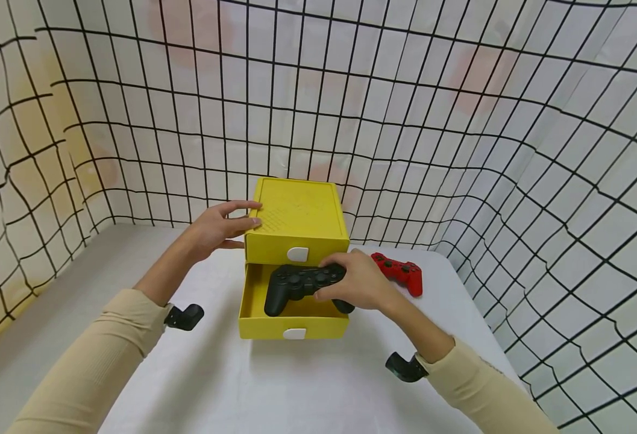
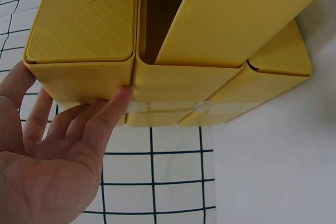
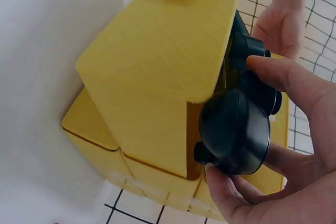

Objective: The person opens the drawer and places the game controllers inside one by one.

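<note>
A yellow drawer unit (image 1: 302, 208) stands on the white table, with one drawer (image 1: 323, 327) pulled out beneath the top one. My right hand (image 1: 363, 282) grips a black game controller (image 1: 291, 282) by its right end, over the open drawer. In the right wrist view, thumb and fingers hold the controller (image 3: 239, 129) by one rounded handle, beside the drawer's rim. My left hand (image 1: 210, 232) rests against the unit's left side with extended fingers. Seen from the left wrist, its fingertips (image 2: 122, 95) touch the yellow side wall near the top section.
To the right of the unit a red game controller (image 1: 402, 272) lies on the table (image 1: 188, 374). Black wire grid (image 1: 296, 108) over white sheeting encloses the back and sides. White tabs (image 1: 298, 254) serve as drawer pulls.
</note>
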Demonstrator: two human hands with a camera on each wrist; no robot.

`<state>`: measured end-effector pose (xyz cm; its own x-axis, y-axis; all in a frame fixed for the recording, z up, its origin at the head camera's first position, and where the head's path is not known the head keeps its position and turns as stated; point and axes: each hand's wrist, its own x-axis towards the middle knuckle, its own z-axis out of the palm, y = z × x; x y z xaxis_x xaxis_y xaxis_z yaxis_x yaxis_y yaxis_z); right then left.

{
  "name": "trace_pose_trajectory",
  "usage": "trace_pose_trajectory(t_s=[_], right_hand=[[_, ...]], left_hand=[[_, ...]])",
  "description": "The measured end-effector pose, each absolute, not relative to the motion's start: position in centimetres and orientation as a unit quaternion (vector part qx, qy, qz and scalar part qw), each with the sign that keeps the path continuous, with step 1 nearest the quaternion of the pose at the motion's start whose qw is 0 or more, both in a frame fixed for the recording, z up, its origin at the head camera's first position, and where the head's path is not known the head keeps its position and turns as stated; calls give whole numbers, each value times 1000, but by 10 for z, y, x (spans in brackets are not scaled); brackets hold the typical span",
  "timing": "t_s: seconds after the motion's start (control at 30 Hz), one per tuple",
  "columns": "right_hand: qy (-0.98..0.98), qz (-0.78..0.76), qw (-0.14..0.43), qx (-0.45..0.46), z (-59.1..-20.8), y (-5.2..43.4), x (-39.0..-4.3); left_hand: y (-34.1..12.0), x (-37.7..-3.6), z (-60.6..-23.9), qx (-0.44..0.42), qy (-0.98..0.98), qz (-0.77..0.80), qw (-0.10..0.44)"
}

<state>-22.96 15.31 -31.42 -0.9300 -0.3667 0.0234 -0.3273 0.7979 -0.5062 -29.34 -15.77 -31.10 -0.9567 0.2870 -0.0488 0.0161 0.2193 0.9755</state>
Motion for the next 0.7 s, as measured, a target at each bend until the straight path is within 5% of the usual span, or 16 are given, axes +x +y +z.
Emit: trace_pose_trajectory(t_s=[0.7], right_hand=[[950,-245,9,-192,-338,134,-233]], left_hand=[[-157,-293,-310,97,770,621,109]])
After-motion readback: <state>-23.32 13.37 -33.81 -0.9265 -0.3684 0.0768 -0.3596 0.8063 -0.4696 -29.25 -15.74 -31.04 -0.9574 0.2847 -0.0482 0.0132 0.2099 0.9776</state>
